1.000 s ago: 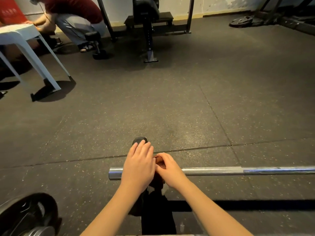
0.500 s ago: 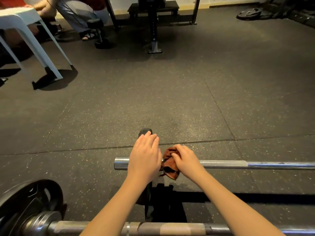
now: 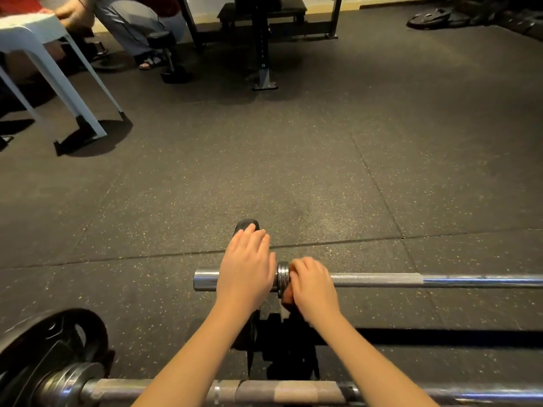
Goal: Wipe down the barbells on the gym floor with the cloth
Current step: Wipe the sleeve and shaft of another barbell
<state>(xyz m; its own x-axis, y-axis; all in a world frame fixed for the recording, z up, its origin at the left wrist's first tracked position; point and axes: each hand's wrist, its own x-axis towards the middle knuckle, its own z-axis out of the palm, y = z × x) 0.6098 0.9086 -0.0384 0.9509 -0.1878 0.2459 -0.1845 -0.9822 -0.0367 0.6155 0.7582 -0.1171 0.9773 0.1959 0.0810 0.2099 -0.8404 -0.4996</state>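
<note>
Barbell (image 3: 382, 279) axis runs left to right across the gym floor (image 3: 293, 171), directly in front of me.

Grip state:
- Left hand (image 3: 245, 274) lies flat over the sleeve. Its fingers are straight and reach onto the top of a small black plate (image 3: 246, 224) seen edge-on. It grasps nothing and, by my judgement, only steadies the bar.
- Right hand (image 3: 313, 284) is curled round the cloth (image 3: 287, 299) and holds it against the shaft just beside the collar (image 3: 283, 279). Only a brown fold shows below my knuckles.

Governing relation: the rest of the shaft extends from my right hand toward the right, along the long axis, and passes out of view. The right hand is nearer to it; the left hand sits on the other side of the collar. I judge the next stroke to be a slide of the cloth rightward over the knurled section toward the smooth section.

Clearance: open floor lies beyond the bar and to the right. The sleeve end on the left is free. A second barbell (image 3: 279, 390) lies parallel and closer to me, under my forearms, with a black weight plate (image 3: 53, 348) at its left end.
</note>
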